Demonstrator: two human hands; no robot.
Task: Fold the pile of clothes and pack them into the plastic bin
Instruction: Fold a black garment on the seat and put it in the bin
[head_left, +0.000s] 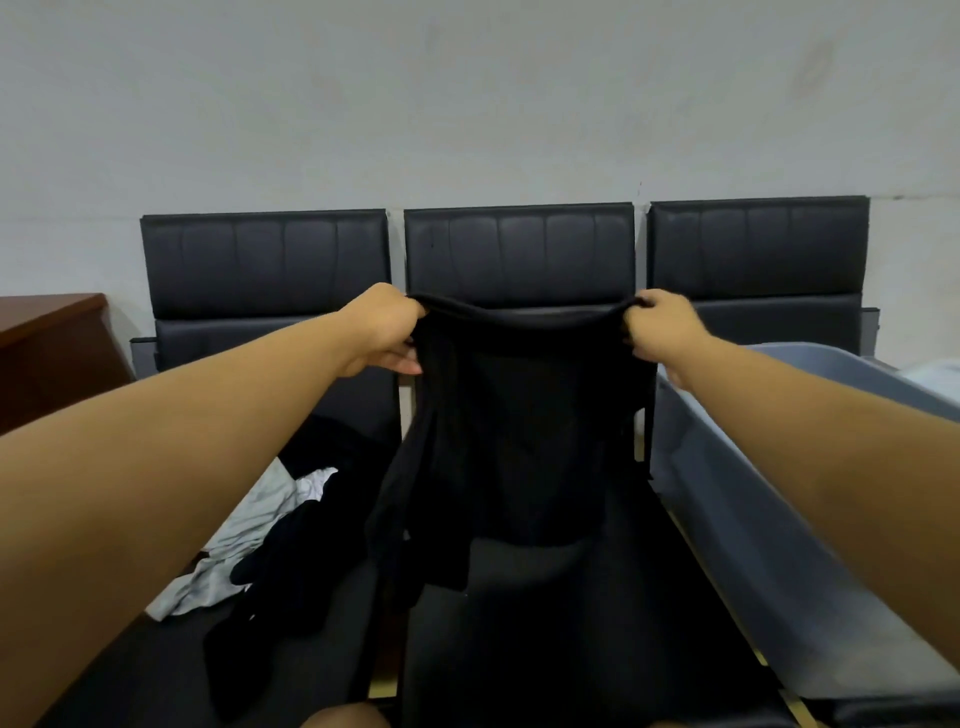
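The person holds up a black top in the air with both arms out straight. The left hand pinches 1 top corner, with its fingers curled on the cloth. The right hand grips the other top corner the same way. The top hangs down flat between them, over the middle seat of 3 black chairs. A pile of black and white clothes lies on the left seat. A grey bin sits on the right seat, just beside the top. A brown desk stands far left.
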